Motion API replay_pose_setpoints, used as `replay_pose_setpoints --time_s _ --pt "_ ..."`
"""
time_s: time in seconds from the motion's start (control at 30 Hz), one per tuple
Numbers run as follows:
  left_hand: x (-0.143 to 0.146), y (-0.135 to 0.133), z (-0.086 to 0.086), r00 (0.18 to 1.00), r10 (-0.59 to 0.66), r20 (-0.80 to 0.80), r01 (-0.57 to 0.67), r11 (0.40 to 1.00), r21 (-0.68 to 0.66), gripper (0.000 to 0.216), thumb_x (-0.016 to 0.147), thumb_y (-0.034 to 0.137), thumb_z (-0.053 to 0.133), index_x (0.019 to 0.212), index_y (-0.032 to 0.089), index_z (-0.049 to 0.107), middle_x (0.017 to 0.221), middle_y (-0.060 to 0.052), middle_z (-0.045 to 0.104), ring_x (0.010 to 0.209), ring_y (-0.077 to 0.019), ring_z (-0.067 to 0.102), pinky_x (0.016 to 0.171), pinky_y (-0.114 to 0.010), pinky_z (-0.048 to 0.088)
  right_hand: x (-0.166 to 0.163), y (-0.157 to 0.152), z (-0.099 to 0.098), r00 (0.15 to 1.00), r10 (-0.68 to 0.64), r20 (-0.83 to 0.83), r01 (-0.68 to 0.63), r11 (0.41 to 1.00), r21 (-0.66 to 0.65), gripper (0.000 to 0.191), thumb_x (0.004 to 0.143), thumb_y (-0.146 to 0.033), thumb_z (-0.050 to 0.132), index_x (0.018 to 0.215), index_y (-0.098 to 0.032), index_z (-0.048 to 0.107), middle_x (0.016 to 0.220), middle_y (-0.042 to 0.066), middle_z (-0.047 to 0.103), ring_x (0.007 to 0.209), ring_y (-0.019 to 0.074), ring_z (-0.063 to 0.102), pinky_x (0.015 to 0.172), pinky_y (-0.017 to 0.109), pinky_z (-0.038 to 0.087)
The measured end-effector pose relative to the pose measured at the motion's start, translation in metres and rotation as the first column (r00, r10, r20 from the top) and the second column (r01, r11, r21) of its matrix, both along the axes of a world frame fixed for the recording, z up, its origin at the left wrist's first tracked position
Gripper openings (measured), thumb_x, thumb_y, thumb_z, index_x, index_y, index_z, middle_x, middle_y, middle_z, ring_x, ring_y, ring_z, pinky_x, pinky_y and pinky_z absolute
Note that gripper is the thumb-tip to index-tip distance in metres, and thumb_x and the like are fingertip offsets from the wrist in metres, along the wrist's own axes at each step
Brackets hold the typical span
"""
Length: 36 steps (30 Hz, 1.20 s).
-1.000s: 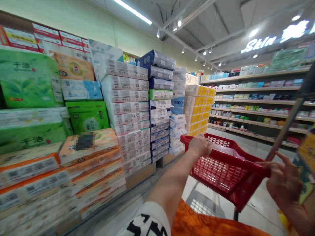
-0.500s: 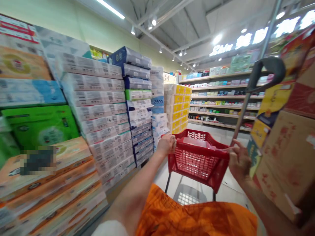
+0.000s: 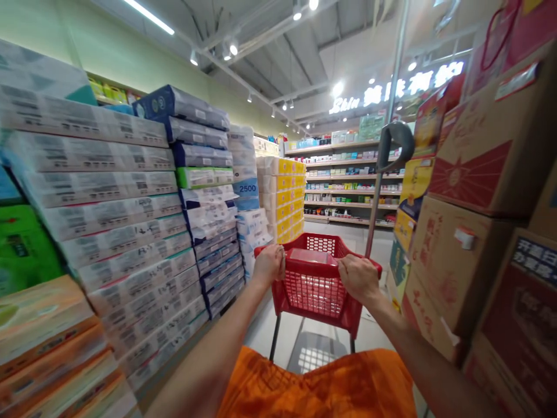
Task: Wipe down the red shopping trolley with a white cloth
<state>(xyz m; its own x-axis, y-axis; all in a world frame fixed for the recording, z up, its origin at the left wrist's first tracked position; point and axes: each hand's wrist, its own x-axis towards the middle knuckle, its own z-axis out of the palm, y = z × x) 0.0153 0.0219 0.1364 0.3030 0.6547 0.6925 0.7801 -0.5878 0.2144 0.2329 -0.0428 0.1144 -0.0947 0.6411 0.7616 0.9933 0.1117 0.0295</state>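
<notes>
A red plastic shopping cart [image 3: 313, 290] with latticed sides stands in front of me in an aisle. My left hand [image 3: 268, 264] is wrapped round the left part of its handle bar, with something small and whitish at the fingers that I cannot make out. Further right on the same bar, my right hand [image 3: 359, 275] is closed, knuckles up. A pinkish flat panel [image 3: 311, 256] lies behind the bar between the hands. Just past the right hand rises a metal pole [image 3: 375, 215] with a grey loop grip [image 3: 394, 145].
Tall stacks of wrapped tissue packs [image 3: 108, 191] line the left side, with yellow-and-white packs [image 3: 282, 197] beyond. Cardboard boxes [image 3: 452, 261] are piled close on the right. Shelves of small goods [image 3: 352, 186] cross the far end. Pale floor [image 3: 256, 337] runs under the cart.
My view has turned right and moved forward along the aisle. The right hand, earlier at the bar's right end with looser fingers, now grips further in. The left hand keeps its hold.
</notes>
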Motion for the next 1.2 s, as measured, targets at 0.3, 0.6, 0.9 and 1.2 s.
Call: replay_pose_setpoints --time_s 0.3,0.6,0.9,1.2 --pt "0.064 -0.021 0.001 0.955 -0.224 -0.196 0.238 0.97 0.05 0.02 0.084 0.024 0.039 0.078 0.02 0.058 0.091 -0.002 0.063 0.092 -0.0125 0.055 0.091 -0.027 0.039 0.006 0.0 0.0 0.998 0.057 -0.036 -0.056 0.998 0.023 0.03 0.082 -0.022 0.037 0.071 -0.02 0.065 0.071 0.001 0.064 0.064 0.0136 0.056 0.065 0.027 0.03" --pt "0.064 -0.023 0.003 0.963 -0.186 -0.193 0.202 0.977 0.07 0.023 0.084 0.021 0.037 0.072 0.018 0.057 0.08 -0.005 0.063 0.083 -0.0165 0.056 0.086 -0.034 0.042 -0.008 0.005 0.002 0.996 0.066 -0.055 -0.067 0.998 -0.011 0.027 0.079 -0.017 0.04 0.07 -0.019 0.065 0.072 0.002 0.065 0.067 0.0143 0.057 0.068 0.028 0.031" --pt "0.027 -0.008 -0.014 0.998 -0.06 -0.009 0.061 0.981 0.186 0.025 0.084 0.022 0.035 0.094 0.019 0.057 0.103 -0.007 0.062 0.1 -0.0179 0.053 0.092 -0.037 0.042 -0.004 0.006 0.0 0.987 0.135 -0.093 -0.132 0.991 0.036 0.03 0.078 -0.016 0.036 0.078 -0.019 0.066 0.075 0.001 0.066 0.069 0.0132 0.057 0.071 0.028 0.032" --pt "0.036 -0.008 -0.017 0.986 -0.154 -0.064 0.163 0.971 0.174 0.024 0.085 0.027 0.036 0.093 0.019 0.058 0.103 -0.005 0.062 0.102 -0.017 0.053 0.094 -0.036 0.04 0.01 0.009 0.0 0.978 0.182 -0.102 -0.179 0.983 0.041 0.031 0.078 -0.015 0.036 0.081 -0.02 0.066 0.079 0.001 0.066 0.071 0.0126 0.057 0.073 0.026 0.033"
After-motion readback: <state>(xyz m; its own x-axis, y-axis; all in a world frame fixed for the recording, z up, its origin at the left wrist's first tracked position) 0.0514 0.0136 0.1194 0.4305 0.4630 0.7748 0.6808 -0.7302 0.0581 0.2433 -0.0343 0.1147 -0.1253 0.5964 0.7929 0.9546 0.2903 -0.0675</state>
